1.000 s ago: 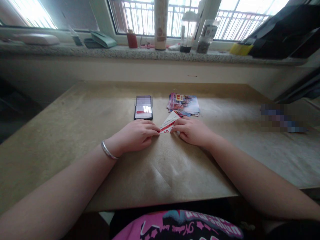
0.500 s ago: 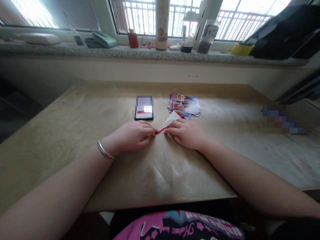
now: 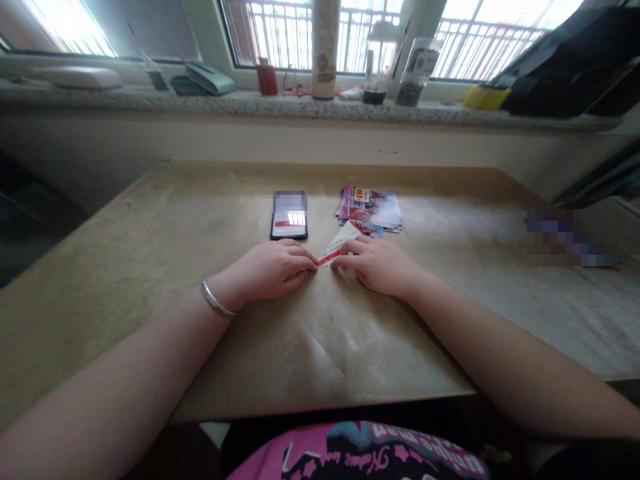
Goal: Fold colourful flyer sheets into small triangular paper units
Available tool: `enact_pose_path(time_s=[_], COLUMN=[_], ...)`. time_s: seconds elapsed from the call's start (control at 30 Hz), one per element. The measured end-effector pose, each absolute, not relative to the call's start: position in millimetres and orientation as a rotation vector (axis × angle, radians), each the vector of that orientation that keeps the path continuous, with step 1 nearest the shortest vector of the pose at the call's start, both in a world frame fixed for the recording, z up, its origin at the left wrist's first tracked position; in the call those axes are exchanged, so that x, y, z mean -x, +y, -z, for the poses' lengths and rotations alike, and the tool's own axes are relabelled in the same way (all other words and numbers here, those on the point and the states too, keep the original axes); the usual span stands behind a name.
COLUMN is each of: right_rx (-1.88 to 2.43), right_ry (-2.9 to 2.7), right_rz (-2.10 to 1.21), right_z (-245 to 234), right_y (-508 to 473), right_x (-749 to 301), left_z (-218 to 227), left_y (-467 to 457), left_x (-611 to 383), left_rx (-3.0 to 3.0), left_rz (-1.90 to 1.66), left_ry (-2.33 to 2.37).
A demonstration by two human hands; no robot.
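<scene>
A small folded paper (image 3: 343,241), white with red edges and printed lines, lies slantwise on the table between my hands and narrows to a point at the lower left. My left hand (image 3: 280,267) has its fingertips pinched at that tip. On the paper's right side rests my right hand (image 3: 375,261), fingers bent and pressing it, the index and thumb near the lower edge. Just beyond the paper is a stack of printed cards (image 3: 373,205), its front partly covered by the paper. A phone (image 3: 289,227) with a lit screen lies past my left hand.
The table (image 3: 320,347) has a tan cover with creases near the front edge. A blurred flat item (image 3: 570,237) lies at the far right. On the stone windowsill (image 3: 280,110) stand a tall canister (image 3: 324,53), a red bottle (image 3: 267,77), clear containers and a black bag (image 3: 555,67).
My left hand has shifted slightly right along the tip of the folded paper. The right fingers have bent a little more on it. The phone and cards stay put.
</scene>
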State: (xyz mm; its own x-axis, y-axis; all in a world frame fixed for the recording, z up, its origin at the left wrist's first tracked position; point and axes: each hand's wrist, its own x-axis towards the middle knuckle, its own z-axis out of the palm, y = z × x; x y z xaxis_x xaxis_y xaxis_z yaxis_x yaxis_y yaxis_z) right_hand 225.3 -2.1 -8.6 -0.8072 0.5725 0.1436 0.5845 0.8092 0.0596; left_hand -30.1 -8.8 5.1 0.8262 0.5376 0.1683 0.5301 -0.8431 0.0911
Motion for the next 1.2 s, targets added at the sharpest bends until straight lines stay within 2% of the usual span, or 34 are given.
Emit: enact_pose_path(time_s=[0.4, 0.77, 1.2], right_rx=[0.993, 1.252, 1.290], right_ry=[-2.834, -2.768, -2.773], right_rz=[0.080, 0.006, 0.044], right_z=[3.0, -9.0, -4.7], right_y=[1.7, 6.1, 15.9], right_x=[-248.9, -272.9, -287.1], left_z=[-5.3, -4.6, -2.2], left_y=[-9.1, -6.7, -8.6], left_x=[30.4, 31.2, 28.8], left_rx=[-2.896, -2.863, -2.894], left_rz=[-0.327, -0.362, -0.337], left_ry=[0.866, 0.857, 0.915])
